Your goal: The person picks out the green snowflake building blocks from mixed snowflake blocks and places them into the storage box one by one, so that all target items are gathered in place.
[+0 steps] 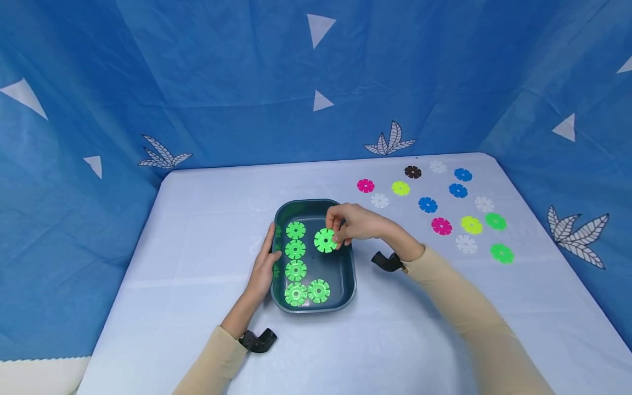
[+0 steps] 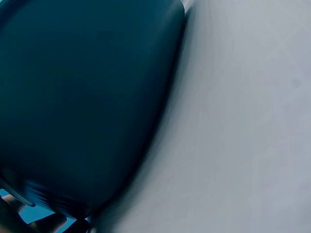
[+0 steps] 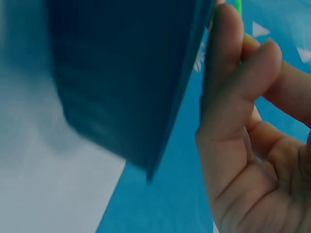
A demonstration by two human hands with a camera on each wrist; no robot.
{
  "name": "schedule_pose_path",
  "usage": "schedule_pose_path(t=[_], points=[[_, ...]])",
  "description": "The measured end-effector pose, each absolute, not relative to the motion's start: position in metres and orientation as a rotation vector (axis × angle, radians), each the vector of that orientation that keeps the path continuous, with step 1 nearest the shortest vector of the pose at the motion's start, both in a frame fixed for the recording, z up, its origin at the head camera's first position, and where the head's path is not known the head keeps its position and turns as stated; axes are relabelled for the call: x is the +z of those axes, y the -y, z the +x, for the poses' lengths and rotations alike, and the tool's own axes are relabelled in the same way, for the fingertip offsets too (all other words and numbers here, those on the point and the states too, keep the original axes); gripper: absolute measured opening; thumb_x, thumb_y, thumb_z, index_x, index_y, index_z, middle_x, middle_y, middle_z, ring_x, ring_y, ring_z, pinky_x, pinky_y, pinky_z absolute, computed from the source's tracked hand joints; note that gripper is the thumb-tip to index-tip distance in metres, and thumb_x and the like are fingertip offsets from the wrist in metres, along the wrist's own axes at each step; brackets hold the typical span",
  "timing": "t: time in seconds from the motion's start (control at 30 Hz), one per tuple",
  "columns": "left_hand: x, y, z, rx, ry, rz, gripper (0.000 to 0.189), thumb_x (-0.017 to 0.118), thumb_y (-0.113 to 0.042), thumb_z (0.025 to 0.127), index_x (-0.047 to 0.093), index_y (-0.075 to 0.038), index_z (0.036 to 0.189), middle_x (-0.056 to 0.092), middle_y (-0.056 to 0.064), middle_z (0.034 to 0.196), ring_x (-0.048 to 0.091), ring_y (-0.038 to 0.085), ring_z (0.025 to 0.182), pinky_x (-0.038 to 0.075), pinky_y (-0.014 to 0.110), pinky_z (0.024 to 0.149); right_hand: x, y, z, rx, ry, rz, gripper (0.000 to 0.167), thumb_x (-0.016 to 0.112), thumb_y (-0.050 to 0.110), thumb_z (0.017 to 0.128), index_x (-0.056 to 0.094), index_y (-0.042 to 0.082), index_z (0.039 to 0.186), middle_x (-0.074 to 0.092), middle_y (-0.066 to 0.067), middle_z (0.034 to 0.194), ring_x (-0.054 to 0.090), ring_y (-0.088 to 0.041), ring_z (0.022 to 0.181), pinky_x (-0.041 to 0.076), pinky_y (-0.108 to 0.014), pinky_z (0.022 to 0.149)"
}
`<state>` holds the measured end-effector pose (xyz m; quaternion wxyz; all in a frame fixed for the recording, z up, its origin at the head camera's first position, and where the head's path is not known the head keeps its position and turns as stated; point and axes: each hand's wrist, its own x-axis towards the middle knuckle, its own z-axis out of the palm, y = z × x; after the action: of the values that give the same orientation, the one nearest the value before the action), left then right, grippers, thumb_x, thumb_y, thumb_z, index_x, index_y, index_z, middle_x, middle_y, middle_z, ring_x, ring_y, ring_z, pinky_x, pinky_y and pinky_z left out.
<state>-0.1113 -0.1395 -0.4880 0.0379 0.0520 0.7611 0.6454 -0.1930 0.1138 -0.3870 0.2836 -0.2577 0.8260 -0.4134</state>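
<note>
A dark teal plastic tub [image 1: 314,311] sits mid-table. Along its left side lies my left hand [image 1: 261,274], fingers against the outer wall and thumb over the rim. Over the tub's right half, my right hand [image 1: 357,222] pinches a green notched disc [image 1: 324,241] between thumb and fingers. Inside the tub, several green discs [image 1: 295,249] form a column along the left wall, with another green disc [image 1: 319,291] beside the lowest one. In the right wrist view, curled fingers [image 3: 262,63] show close to the tub wall [image 3: 121,87]; only a sliver of green is visible.
Loose notched discs lie scattered at the table's right: pink [image 1: 441,226], blue [image 1: 428,205], yellow [image 1: 472,225], white [image 1: 466,243], dark brown [image 1: 413,172] and green [image 1: 502,253]. A blue patterned curtain [image 1: 257,82] hangs behind the white-covered table [image 1: 197,236].
</note>
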Motion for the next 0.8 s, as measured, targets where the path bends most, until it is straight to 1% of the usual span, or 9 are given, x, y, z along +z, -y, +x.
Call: schedule_pose_path(t=[0.17, 0.3, 0.37, 0.63, 0.8], points=[[-0.488, 0.140, -0.112, 1.986, -2.331, 0.150, 0.064, 0.031, -0.007, 0.101, 0.010, -0.023, 0.159, 0.004, -0.002, 0.166, -0.001, 0.020, 0.153, -0.001, 0.048, 0.124, -0.397, -0.091, -0.192, -0.967, -2.159, -0.751, 0.016, 0.068, -0.007, 0.084, 0.057, 0.001, 0.093, 0.056, -0.010, 0.078, 0.073, -0.024, 0.069, 0.059, -0.029, 0.060], [-0.488, 0.140, -0.111, 1.991, -2.327, 0.159, 0.064, 0.031, -0.007, 0.101, 0.010, -0.023, 0.159, 0.004, -0.001, 0.166, -0.002, 0.021, 0.153, -0.001, 0.049, 0.124, -0.404, -0.080, -0.192, -0.872, -2.143, -0.758, 0.016, 0.069, -0.007, 0.084, 0.057, 0.001, 0.091, 0.058, -0.008, 0.075, 0.073, -0.028, 0.070, 0.059, -0.030, 0.060], [-0.487, 0.140, -0.111, 1.994, -2.326, 0.169, 0.064, 0.030, -0.007, 0.101, 0.010, -0.022, 0.159, 0.004, -0.001, 0.166, -0.002, 0.021, 0.153, -0.001, 0.050, 0.124, -0.406, -0.075, -0.193, -0.824, -2.146, -0.759, 0.016, 0.068, -0.007, 0.084, 0.057, 0.001, 0.090, 0.060, -0.009, 0.073, 0.073, -0.028, 0.069, 0.059, -0.030, 0.059], [-0.488, 0.140, -0.111, 2.001, -2.328, 0.189, 0.063, 0.030, -0.006, 0.101, 0.010, -0.021, 0.159, 0.003, 0.001, 0.166, -0.002, 0.022, 0.153, 0.000, 0.050, 0.124, -0.418, -0.063, -0.191, -0.634, -2.156, -0.754, 0.012, 0.068, -0.008, 0.084, 0.059, -0.001, 0.089, 0.061, -0.010, 0.078, 0.070, -0.019, 0.060, 0.058, -0.028, 0.056], [-0.487, 0.140, -0.111, 2.004, -2.332, 0.196, 0.063, 0.029, -0.006, 0.101, 0.009, -0.020, 0.159, 0.003, 0.001, 0.166, -0.001, 0.022, 0.153, 0.000, 0.049, 0.124, -0.422, -0.061, -0.189, -0.598, -2.158, -0.755, 0.013, 0.069, -0.007, 0.083, 0.059, -0.003, 0.089, 0.062, -0.010, 0.075, 0.068, -0.019, 0.058, 0.056, -0.026, 0.054]])
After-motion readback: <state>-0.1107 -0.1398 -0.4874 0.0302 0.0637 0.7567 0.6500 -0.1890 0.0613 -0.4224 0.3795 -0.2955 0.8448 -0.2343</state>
